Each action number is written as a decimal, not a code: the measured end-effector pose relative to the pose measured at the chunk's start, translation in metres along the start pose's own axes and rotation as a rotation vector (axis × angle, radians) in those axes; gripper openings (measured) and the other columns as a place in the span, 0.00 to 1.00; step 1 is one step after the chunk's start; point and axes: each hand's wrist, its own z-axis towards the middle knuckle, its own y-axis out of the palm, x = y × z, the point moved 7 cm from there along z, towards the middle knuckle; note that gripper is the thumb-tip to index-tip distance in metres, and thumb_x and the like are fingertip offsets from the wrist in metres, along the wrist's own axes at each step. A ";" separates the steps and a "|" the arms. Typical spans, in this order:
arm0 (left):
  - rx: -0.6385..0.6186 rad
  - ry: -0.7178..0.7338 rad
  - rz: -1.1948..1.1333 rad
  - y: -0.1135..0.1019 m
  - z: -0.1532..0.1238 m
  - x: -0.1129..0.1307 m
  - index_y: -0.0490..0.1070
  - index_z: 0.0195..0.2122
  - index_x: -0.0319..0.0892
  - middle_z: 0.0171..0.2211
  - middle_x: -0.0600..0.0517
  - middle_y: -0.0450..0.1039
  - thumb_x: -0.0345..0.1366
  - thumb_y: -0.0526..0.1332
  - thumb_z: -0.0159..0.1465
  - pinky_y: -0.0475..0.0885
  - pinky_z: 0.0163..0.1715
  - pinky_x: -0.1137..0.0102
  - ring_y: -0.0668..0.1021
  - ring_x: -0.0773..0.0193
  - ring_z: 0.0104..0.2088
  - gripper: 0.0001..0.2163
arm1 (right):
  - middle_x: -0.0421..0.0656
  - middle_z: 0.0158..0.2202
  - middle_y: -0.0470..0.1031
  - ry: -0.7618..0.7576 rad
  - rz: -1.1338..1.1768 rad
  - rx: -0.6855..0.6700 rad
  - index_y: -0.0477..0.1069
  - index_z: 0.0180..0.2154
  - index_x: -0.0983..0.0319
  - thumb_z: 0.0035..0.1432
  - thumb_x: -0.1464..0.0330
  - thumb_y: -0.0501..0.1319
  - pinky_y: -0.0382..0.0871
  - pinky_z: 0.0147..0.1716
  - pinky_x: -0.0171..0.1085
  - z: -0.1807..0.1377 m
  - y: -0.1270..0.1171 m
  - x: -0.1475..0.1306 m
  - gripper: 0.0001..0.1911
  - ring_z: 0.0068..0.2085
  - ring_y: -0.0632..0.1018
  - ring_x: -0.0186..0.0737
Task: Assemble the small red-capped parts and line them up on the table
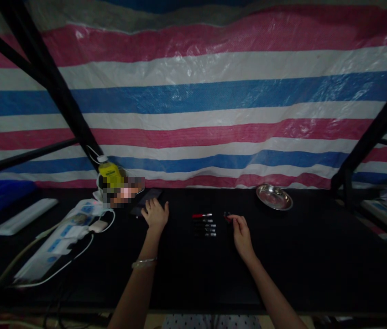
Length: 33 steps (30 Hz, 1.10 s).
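I see the right hand [242,231], grip clamped on a small item [227,215], tubes [210,225] at its nine o'clock, metal dish [274,197] at one; left hand [155,214], grip spread apart.

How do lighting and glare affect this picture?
Head view: dim overall; glare streaks on the striped sheet, bright reflections in the metal dish; dark items nearly merge with the black tabletop; the small item at the right hand is too dim to identify.

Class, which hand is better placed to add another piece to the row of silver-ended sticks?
Probably the right hand: its fingertips are at a small item beside the silver-ended sticks. The left hand lies farther off.
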 end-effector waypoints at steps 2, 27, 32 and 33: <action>0.050 0.031 -0.077 -0.012 -0.001 0.006 0.57 0.57 0.30 0.58 0.33 0.56 0.42 0.50 0.63 0.55 0.53 0.47 0.58 0.44 0.59 0.25 | 0.44 0.37 0.68 0.002 -0.004 -0.003 0.70 0.38 0.59 0.62 0.58 0.48 0.63 0.44 0.43 0.000 0.000 -0.001 0.16 0.41 0.70 0.42; -0.512 0.886 -0.397 -0.045 -0.140 0.121 0.71 0.38 0.45 0.40 0.53 0.68 0.35 0.62 0.58 0.59 0.40 0.66 0.68 0.61 0.42 0.07 | 0.43 0.35 0.68 -0.030 -0.043 -0.085 0.68 0.34 0.58 0.62 0.61 0.48 0.63 0.43 0.41 -0.004 0.007 -0.012 0.14 0.40 0.70 0.41; -0.465 0.909 -0.393 -0.044 -0.142 0.123 0.69 0.40 0.45 0.40 0.52 0.69 0.36 0.60 0.60 0.60 0.39 0.66 0.69 0.61 0.41 0.07 | 0.43 0.35 0.68 -0.030 -0.039 -0.106 0.69 0.34 0.58 0.62 0.61 0.48 0.64 0.42 0.41 -0.005 0.009 -0.013 0.13 0.40 0.70 0.42; -0.468 0.912 -0.390 -0.044 -0.142 0.124 0.69 0.39 0.44 0.40 0.52 0.69 0.35 0.59 0.61 0.60 0.39 0.66 0.69 0.61 0.41 0.05 | 0.43 0.35 0.68 -0.028 -0.039 -0.111 0.69 0.34 0.58 0.61 0.61 0.48 0.64 0.42 0.41 -0.005 0.009 -0.013 0.13 0.39 0.70 0.42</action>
